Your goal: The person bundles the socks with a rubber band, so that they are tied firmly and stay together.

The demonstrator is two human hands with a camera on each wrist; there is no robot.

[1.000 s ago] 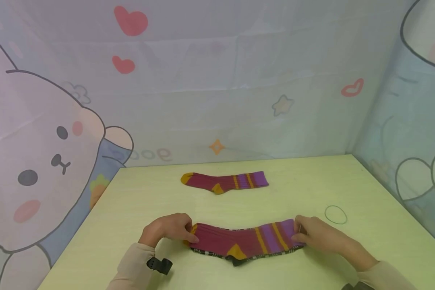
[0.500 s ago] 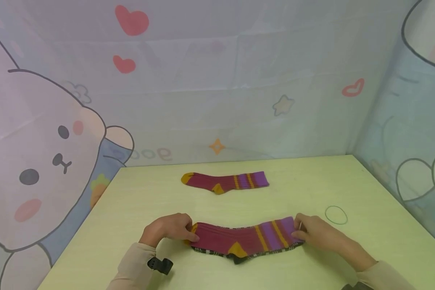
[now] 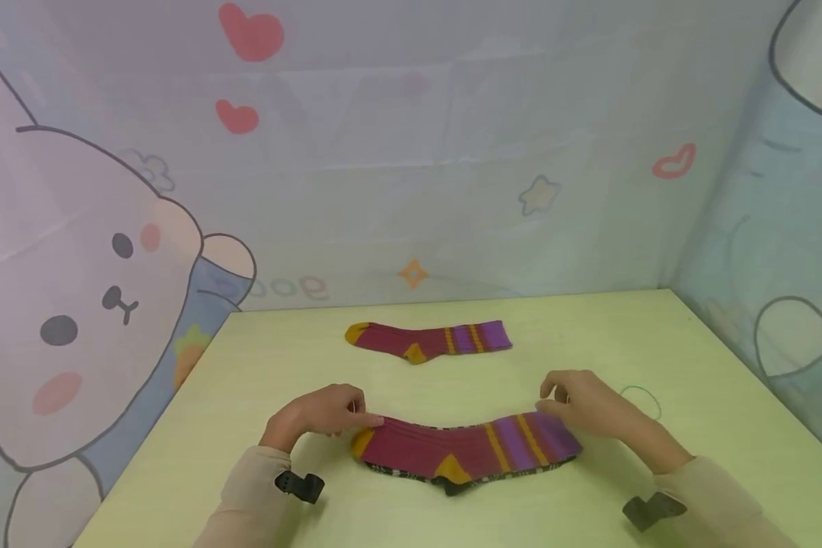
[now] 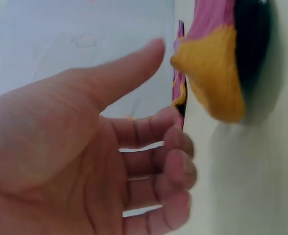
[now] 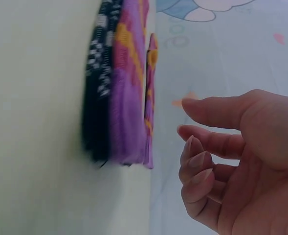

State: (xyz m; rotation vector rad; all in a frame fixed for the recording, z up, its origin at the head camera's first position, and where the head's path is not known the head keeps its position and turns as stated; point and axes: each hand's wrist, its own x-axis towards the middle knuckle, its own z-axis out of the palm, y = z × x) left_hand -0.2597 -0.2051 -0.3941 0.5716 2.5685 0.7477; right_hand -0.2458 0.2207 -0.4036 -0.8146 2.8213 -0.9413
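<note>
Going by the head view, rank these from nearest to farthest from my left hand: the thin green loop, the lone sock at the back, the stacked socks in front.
From your left hand:
1. Stacked socks, just to its right, toe end by the fingertips.
2. Lone sock, beyond the stack, toward the back.
3. Thin green loop, far off to the right.

A pale yellow-green table [image 3: 589, 335] spreads out before me. Toward its back edge lies a far maroon sock [image 3: 393, 339], flat, with mustard toe and heel and a purple striped cuff, its toe pointing left. Nearer the front, a dark patterned sock [image 3: 455, 489] rests on the table, only its edges and heel peeking out beneath an upper maroon sock [image 3: 425, 449]. Over to the right I see a thin green loop [image 3: 647, 392], partly out of sight
</note>
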